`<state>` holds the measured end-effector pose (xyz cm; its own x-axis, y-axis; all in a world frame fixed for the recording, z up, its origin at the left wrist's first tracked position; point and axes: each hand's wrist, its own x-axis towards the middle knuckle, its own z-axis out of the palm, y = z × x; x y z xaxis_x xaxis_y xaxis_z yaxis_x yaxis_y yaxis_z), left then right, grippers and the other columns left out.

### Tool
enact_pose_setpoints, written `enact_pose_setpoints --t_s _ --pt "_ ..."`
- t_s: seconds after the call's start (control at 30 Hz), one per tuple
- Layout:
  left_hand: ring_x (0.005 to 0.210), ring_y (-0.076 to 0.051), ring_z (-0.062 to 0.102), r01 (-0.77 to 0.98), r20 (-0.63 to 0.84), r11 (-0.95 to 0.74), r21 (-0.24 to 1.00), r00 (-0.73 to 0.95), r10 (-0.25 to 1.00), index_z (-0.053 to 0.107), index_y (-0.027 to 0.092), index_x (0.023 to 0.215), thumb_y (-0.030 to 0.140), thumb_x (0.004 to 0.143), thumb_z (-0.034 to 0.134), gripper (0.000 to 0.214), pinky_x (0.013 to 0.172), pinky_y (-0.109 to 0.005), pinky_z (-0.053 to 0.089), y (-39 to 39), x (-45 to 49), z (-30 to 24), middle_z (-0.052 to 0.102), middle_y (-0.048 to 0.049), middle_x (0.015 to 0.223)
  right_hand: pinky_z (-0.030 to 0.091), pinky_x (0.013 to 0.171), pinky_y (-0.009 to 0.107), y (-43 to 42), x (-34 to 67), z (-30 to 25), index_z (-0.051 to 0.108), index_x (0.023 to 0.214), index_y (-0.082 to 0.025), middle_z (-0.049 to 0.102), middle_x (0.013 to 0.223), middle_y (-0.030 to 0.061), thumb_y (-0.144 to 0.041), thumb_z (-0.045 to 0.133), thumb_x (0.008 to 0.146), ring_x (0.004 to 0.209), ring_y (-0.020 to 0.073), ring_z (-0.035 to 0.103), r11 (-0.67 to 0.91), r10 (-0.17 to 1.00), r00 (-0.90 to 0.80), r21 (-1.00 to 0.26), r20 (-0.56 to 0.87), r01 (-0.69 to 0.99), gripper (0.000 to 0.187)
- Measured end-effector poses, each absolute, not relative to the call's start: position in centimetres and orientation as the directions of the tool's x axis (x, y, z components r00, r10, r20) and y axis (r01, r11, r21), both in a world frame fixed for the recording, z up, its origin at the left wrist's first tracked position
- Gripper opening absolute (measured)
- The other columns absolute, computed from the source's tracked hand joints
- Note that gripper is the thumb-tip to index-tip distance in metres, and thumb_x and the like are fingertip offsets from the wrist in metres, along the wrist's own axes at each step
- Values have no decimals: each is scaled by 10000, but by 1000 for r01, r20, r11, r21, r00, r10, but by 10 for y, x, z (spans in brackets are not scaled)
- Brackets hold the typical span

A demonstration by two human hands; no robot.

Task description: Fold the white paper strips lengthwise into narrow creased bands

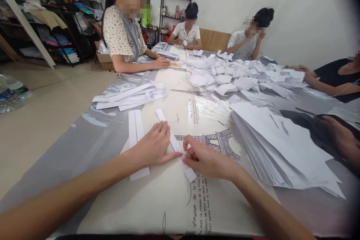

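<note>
A narrow folded white paper strip (165,122) lies slantwise on the table in front of me. My left hand (154,146) rests flat on it, fingers stretched out and together, thumb pointing right along the strip. My right hand (204,159) presses on the strip's near part with fingers curled and pinching its edge. A wider folded strip (136,129) lies just left of my left hand, partly under the wrist.
A big fanned stack of white sheets (281,146) lies to my right. A pile of folded strips (132,95) lies further left, and a heap of folded paper pieces (242,77) mid-table. Several people sit around the table; a hand (341,138) rests at right.
</note>
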<state>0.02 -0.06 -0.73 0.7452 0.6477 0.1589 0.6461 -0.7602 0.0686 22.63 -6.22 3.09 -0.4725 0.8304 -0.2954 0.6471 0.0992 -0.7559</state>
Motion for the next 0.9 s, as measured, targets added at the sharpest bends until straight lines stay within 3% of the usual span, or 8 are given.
enact_pose_setpoints --t_s 0.27,0.5,0.57,0.63,0.73,0.83,0.9 --pt "1433 -480 399 676 114 -736 -38 735 668 488 -53 1435 862 915 198 1092 1164 -572 303 -6 4 -5 443 -340 1513 322 572 287 -64 225 38 386 978 -245 488 663 -68 -225 462 965 613 148 424 188 826 -492 -690 -274 699 80" --pt "1437 -484 390 669 138 -743 -8 736 662 486 -31 1445 850 924 178 1069 1164 -599 269 -8 5 -5 458 -331 1507 335 566 271 -64 225 36 446 1179 -215 493 594 -93 -180 479 957 559 141 445 274 808 -546 -679 -221 681 228" --pt "1449 -477 376 664 129 -748 5 741 659 487 -23 1443 847 926 205 1050 1176 -597 253 -4 3 -4 450 -326 1515 373 602 275 -64 227 38 537 1161 -211 574 682 -54 -182 517 956 611 142 501 373 797 -582 -625 -163 685 208" --pt "1485 -451 329 650 112 -760 24 753 648 470 15 1464 842 928 239 1013 1190 -583 241 3 -1 -2 401 -297 1564 427 658 287 -64 228 39 625 1141 -217 662 924 16 -193 558 960 702 144 561 474 783 -616 -560 -86 680 195" --pt "1541 -407 221 630 41 -775 49 774 632 403 49 1514 841 928 261 995 1214 -571 203 14 -9 0 277 -265 1639 504 774 329 -64 227 40 658 1253 -254 640 1237 71 -186 571 977 899 179 628 614 723 -690 -501 46 610 297" --pt "1563 -378 165 618 -15 -782 80 786 619 331 65 1558 843 921 286 1006 1234 -577 139 24 -15 0 207 -249 1665 511 961 381 -65 222 38 692 1235 -237 677 1266 68 -73 527 954 1142 213 618 725 609 -784 -485 122 488 364" --pt "1566 -369 158 606 -15 -788 107 793 609 302 91 1578 853 904 328 1017 1243 -570 116 28 -18 0 193 -233 1672 494 1027 390 -66 220 36 724 1168 -218 697 1276 57 20 487 887 1200 209 613 744 570 -815 -485 103 459 438"
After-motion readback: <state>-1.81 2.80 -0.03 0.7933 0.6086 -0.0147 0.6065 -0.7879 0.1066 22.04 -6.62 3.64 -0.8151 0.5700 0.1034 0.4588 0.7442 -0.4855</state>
